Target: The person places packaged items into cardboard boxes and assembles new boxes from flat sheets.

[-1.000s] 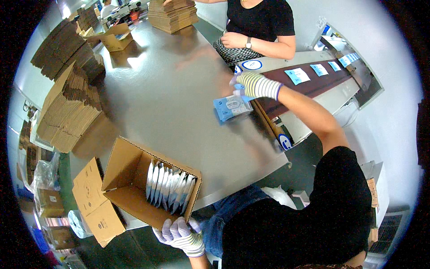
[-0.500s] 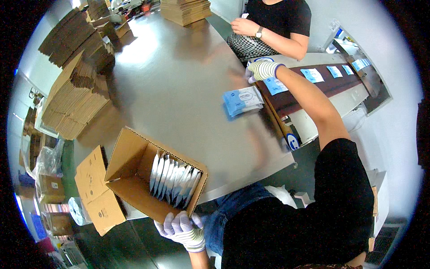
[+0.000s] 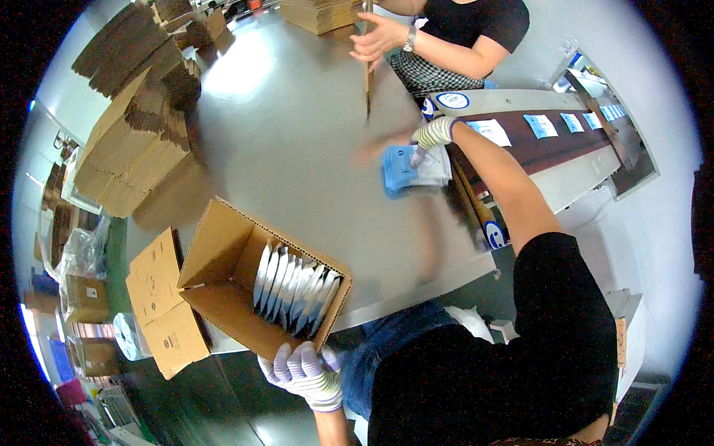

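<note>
An open cardboard box lies tilted near the table's front edge. Inside it, a row of several flat white and blue packets stands on edge at the right end. My left hand, in a striped glove, has its fingers curled on the box's near wall. Across the table, beside the conveyor, is a small pile of blue and white soft packets. My gloved right hand grips the top packet at this pile, partly covering it; its fingertips are blurred.
On the right, a dark conveyor belt carries spaced packets. A co-worker's hand holds thin cardboard upright over the table. Flattened carton stacks stand at left and far back. An opened-out carton lies left of the box.
My right hand has come from the belt's end to the pile, bringing a packet. My left hand stays on the box. The co-worker's hand has moved over the table with cardboard.
</note>
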`<state>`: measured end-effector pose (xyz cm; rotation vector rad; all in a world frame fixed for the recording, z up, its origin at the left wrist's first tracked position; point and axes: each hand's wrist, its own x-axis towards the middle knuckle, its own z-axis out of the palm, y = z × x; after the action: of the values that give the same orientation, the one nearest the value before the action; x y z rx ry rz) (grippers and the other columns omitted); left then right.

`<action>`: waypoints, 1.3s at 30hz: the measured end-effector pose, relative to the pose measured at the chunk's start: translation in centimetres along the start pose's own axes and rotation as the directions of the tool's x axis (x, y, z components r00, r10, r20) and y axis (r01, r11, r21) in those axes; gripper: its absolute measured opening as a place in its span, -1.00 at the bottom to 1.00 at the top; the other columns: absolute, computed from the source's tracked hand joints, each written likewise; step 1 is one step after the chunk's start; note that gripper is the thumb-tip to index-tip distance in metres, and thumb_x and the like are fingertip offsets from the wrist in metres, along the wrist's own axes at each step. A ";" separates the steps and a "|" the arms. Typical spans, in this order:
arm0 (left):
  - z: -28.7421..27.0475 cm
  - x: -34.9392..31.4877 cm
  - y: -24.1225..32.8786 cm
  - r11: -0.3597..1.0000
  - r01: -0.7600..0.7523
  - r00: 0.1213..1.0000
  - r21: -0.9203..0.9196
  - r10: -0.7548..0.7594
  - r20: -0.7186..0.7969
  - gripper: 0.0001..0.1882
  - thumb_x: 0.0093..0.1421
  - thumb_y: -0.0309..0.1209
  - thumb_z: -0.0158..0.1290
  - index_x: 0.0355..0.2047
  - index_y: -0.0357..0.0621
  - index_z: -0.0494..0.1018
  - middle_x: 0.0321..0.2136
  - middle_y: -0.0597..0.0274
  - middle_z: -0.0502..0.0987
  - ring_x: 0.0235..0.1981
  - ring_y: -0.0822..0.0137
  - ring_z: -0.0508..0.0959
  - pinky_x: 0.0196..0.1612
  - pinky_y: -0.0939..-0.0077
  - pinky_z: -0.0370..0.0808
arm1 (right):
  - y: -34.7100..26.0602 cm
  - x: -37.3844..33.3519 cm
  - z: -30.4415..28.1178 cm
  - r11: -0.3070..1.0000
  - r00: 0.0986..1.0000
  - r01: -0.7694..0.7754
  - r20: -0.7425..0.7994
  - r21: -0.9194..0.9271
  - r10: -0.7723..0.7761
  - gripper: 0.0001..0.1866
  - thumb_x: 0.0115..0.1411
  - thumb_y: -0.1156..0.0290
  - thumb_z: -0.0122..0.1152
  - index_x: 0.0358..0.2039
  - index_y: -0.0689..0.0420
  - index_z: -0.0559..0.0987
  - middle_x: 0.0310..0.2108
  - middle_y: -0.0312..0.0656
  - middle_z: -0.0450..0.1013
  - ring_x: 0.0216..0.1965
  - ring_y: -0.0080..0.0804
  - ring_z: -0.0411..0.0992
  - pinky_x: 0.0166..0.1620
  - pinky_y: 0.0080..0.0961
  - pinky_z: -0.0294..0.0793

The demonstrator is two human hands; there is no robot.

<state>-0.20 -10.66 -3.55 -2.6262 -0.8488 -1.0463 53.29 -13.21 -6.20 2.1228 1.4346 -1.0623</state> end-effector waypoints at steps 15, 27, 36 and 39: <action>-0.3 0.4 -0.1 0.996 -0.017 1.000 -0.087 0.018 0.007 -0.83 -0.03 -0.31 0.09 -0.44 0.07 0.33 -0.45 0.31 0.32 -0.20 0.22 0.40 0.09 -0.05 0.20 | -15.7 -10.2 9.6 0.644 0.602 0.682 -0.766 0.347 -0.224 -0.39 0.07 0.23 0.18 0.12 0.13 0.27 0.03 -0.09 0.37 0.02 -0.19 0.35 0.08 -0.21 0.36; -1.3 -0.5 0.9 0.983 -0.028 0.999 -0.184 0.033 0.024 -0.70 -0.06 -0.21 0.19 -0.40 -0.01 0.34 -0.45 0.24 0.32 -0.14 0.19 0.37 0.15 -0.18 0.15 | -38.8 -7.5 -3.9 0.621 0.575 0.389 -0.347 -0.681 -0.741 -0.10 -0.11 0.17 0.39 0.21 0.16 0.18 0.18 0.01 0.21 0.20 -0.08 0.21 0.21 -0.20 0.20; -1.7 -1.4 -2.8 0.976 -0.015 1.000 -0.215 0.015 -0.003 -0.71 0.01 -0.24 0.17 -0.34 -0.01 0.33 -0.42 0.28 0.35 -0.14 0.22 0.40 0.13 -0.06 0.17 | -35.1 -13.4 0.1 0.505 0.491 0.736 -0.158 -0.451 -0.857 -0.48 0.01 -0.11 0.19 -0.36 0.17 0.51 -0.49 0.00 0.49 -0.43 -0.03 0.51 -0.38 -0.19 0.53; -0.6 -0.7 -3.1 0.961 -0.084 0.996 -0.264 0.085 -0.008 -0.72 0.02 -0.22 0.17 -0.37 0.00 0.32 -0.45 0.28 0.32 -0.14 0.23 0.41 0.16 -0.06 0.15 | -33.2 -15.0 2.9 0.441 0.418 0.798 -0.150 -0.412 -0.896 -0.45 0.04 -0.18 0.12 -0.44 0.16 0.52 -0.54 -0.02 0.48 -0.49 -0.05 0.49 -0.41 -0.20 0.51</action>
<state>-2.75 -8.61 -3.69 -2.8524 -0.6284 -1.2076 19.24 -10.78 6.79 1.2962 2.8428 -0.6459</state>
